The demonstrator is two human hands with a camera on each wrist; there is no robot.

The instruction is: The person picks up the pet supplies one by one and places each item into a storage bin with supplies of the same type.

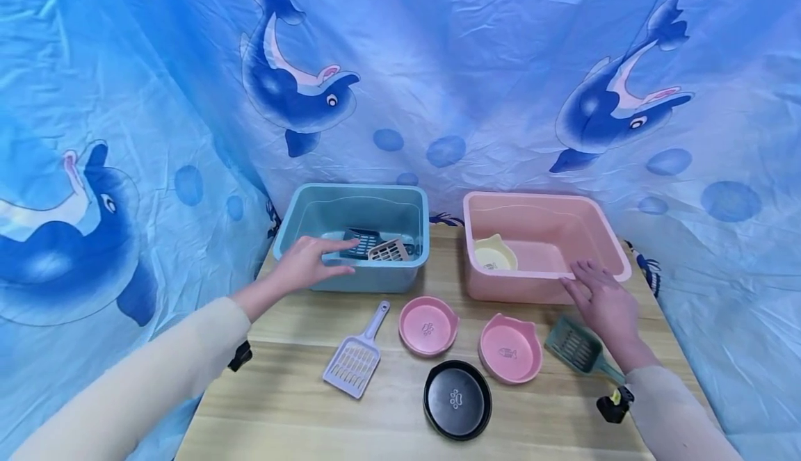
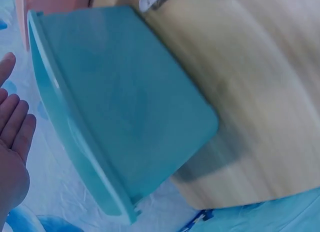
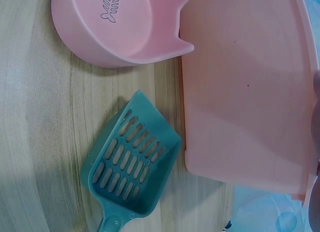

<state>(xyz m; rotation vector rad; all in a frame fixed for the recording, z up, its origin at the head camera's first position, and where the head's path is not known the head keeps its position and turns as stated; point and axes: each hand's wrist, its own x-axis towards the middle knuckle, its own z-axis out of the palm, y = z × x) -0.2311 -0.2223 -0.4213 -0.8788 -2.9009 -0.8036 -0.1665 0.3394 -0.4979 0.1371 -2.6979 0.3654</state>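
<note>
My left hand (image 1: 313, 263) is over the front rim of the blue bin (image 1: 350, 277), thumb and fingers spread apart with nothing between them. Inside that bin lie a dark teal litter scoop (image 1: 358, 244) and a beige litter scoop (image 1: 389, 249). On the other side, my right hand (image 1: 599, 301) is at the front rim of the pink bin (image 1: 519, 288), fingers reaching over it and holding nothing loose. A cream cat-eared bowl (image 1: 494, 258) sits in the pink bin's left end. Below the right hand lies a green litter scoop (image 3: 161, 174).
Between the bins and the table's front lie a lilac litter scoop (image 1: 376, 320), a round pink bowl (image 1: 428, 315), a pink cat-eared bowl (image 1: 508, 364) and a black bowl (image 1: 457, 416). A blue dolphin-print curtain (image 1: 400, 65) surrounds the wooden table (image 1: 275, 391).
</note>
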